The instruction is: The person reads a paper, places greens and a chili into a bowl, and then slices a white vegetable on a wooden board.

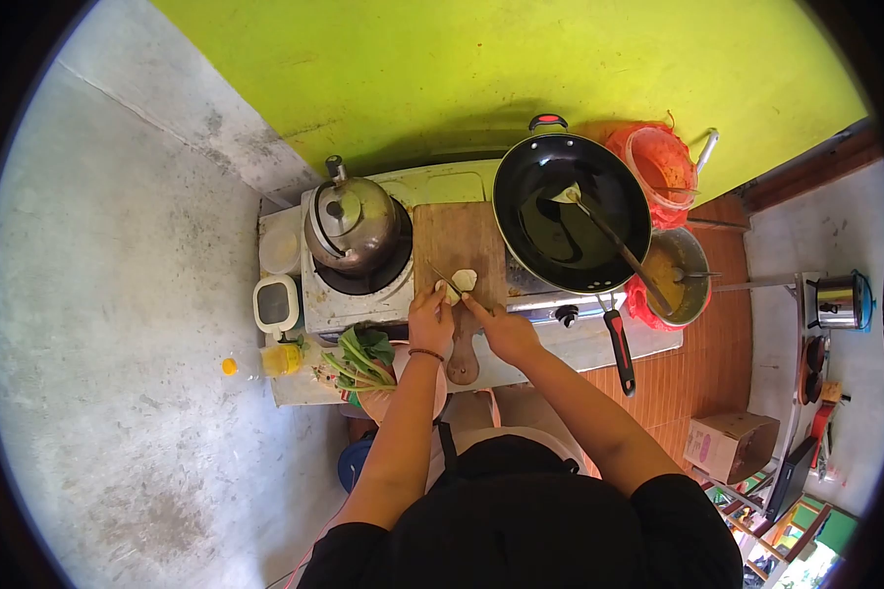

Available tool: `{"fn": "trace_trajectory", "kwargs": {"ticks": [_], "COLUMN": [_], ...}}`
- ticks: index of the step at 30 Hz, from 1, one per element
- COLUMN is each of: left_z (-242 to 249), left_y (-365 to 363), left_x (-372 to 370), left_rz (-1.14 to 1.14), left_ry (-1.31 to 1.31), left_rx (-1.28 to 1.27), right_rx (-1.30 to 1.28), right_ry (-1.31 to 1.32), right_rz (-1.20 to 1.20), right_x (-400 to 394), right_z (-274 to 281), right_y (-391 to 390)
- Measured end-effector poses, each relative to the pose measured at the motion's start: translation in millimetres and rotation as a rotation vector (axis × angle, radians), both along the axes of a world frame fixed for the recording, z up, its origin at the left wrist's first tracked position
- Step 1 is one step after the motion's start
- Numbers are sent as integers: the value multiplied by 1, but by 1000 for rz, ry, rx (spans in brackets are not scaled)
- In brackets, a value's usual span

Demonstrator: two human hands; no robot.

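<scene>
On a wooden cutting board (452, 236) with a handle toward me lie pale white food pieces (465, 280), whose kind I cannot make out. My left hand (429, 321) is closed at the board's left side, its fingertips on one of these pieces. From the other side my right hand (502, 332) grips a small knife (446, 279). The blade slants up and to the left across the pieces, close to my left fingertips. Its handle is mostly hidden in my right hand.
Left of the board a metal kettle (354, 231) stands on the stove. Right of it sits a black frying pan (540, 236), a spatula (609, 228) resting across it. Leafy greens (363, 358) lie near my left forearm. A metal pot (692, 255) and a red bucket (663, 162) stand right.
</scene>
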State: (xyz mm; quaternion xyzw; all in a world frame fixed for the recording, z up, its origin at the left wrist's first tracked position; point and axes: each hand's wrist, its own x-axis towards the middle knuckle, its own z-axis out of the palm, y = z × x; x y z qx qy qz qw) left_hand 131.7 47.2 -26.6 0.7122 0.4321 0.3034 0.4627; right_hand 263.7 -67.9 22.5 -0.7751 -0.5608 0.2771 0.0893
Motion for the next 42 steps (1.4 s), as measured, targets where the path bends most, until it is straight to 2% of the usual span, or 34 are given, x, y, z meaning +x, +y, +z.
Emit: {"fn": "trace_trajectory", "kwargs": {"ticks": [1, 2, 4, 10, 23, 25, 32, 37, 40, 42], "left_z": [-1, -2, 1, 6, 2, 5, 5, 7, 6, 0], "left_y": [1, 2, 1, -1, 1, -1, 1, 0, -1, -2], "left_x": [0, -1, 1, 6, 3, 5, 2, 3, 4, 4], "left_rz": [-8, -16, 15, 63, 49, 61, 45, 84, 112, 132], "left_ry": [27, 54, 19, 30, 88, 64, 113, 48, 2, -33], "left_rx": [52, 103, 52, 9, 131, 47, 109, -10, -50, -72], "right_rx": [-33, 8, 88, 43, -80, -111, -94, -5, -95, 10], "right_ry": [-64, 8, 151, 88, 9, 26, -12, -91, -148, 29], "right_rz": [35, -12, -112, -90, -39, -44, -31, 16, 26, -63], "right_x": [-1, -3, -10, -25, -34, -31, -30, -18, -8, -2], "right_z": [7, 7, 8, 33, 32, 32, 0, -6, 7, 2], "right_y": [0, -2, -9, -23, -9, -3, 4, 2, 11, 13]}}
